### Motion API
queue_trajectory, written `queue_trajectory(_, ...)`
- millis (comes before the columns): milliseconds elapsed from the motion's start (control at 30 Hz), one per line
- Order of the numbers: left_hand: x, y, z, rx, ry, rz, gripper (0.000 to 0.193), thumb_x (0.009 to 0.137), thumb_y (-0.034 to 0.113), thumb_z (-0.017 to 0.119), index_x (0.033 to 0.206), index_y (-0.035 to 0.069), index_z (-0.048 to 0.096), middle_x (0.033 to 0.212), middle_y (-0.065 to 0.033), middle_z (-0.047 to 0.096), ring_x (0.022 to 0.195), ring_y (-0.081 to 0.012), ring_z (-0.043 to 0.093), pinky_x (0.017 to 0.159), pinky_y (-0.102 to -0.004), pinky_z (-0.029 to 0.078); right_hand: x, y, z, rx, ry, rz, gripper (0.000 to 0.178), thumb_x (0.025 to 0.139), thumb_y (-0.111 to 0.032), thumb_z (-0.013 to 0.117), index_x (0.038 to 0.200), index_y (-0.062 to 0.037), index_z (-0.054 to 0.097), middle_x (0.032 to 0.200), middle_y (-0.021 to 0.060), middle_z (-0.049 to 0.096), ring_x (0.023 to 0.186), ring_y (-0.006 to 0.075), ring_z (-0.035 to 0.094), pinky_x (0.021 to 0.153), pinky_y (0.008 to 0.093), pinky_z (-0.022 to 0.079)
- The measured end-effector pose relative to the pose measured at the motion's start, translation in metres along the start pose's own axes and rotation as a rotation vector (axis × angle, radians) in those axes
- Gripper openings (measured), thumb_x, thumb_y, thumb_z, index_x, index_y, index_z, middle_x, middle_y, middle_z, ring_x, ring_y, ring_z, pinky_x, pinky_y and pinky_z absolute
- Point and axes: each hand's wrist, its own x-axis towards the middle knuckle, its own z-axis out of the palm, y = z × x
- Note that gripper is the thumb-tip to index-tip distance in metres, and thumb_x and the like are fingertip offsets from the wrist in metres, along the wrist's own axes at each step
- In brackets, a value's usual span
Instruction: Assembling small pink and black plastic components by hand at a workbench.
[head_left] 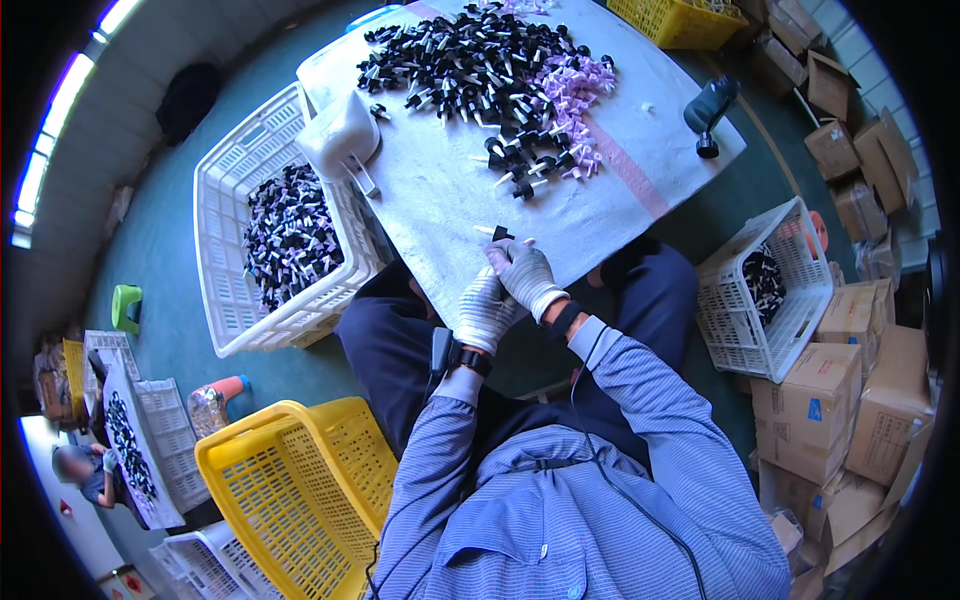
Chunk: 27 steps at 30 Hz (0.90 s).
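Note:
Close to the near edge of the table [440, 215], my two gloved hands meet, fingers closed. A small black cap with a white stem [501, 233] sticks out past the fingertips of my right hand [526, 272], which grips it. Lower and to the left, my left hand [485, 308] is closed against the right; its fingertips are partly covered, so what they hold is hidden. Farther up the table lies a big heap of similar black caps with white stems [470, 65]. Small light-purple pieces [572, 88] are piled along its right side.
A white crate [222, 215] of black and purple pieces stands left of the table, another white crate [745, 320] at right. A white scoop-like container [340, 135] and a dark green device [712, 100] sit on the table. Yellow basket [290, 490], lower left; cardboard boxes [815, 395], right.

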Motion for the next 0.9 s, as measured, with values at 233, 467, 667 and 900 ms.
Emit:
queue_trajectory(233,-0.004,-0.004,0.002,-0.085,0.027,-0.079,0.036,0.085,0.009,0.068,0.119,0.003,0.058,0.104,-0.0142,0.068,0.093,-0.0267,0.066,0.082,-0.0331,0.051,0.011,-0.007,-0.005,0.031,-0.084,-0.052,0.041,0.094,-0.043,0.054,0.11,-0.0082,0.068,0.099,0.0183,0.069,0.098,0.0335,0.066,0.086,0.0386,0.05)
queue_trajectory(467,-0.003,-0.015,0.008,-0.212,0.067,-0.178,0.033,0.082,0.014,0.069,0.112,0.004,0.06,0.094,-0.0166,0.068,0.084,-0.0327,0.067,0.075,-0.0362,0.052,0.036,0.003,0.001,0.112,-0.194,-0.146,0.051,0.097,-0.051,0.045,0.12,-0.0093,0.063,0.113,0.015,0.068,0.106,0.0355,0.063,0.106,0.053,0.033)
queue_trajectory(667,-0.003,-0.009,-0.002,-0.157,0.095,-0.186,0.034,0.082,0.017,0.07,0.113,0.005,0.06,0.092,-0.0136,0.068,0.081,-0.0245,0.067,0.075,-0.0352,0.051,0.039,-0.016,-0.009,0.206,-0.386,-0.106,0.052,0.098,-0.046,0.049,0.113,0.0017,0.064,0.099,0.0085,0.069,0.086,0.0159,0.062,0.082,0.0301,0.048)
queue_trajectory(900,-0.003,-0.006,-0.004,-0.082,0.083,-0.205,0.039,0.081,0.018,0.071,0.117,0.007,0.061,0.096,-0.0147,0.069,0.089,-0.0301,0.069,0.078,-0.0362,0.053,0.047,-0.011,-0.016,0.439,-0.56,0.21,0.065,0.096,-0.061,0.044,0.109,-0.0018,0.068,0.095,0.0075,0.068,0.088,0.0165,0.061,0.083,0.0304,0.048)
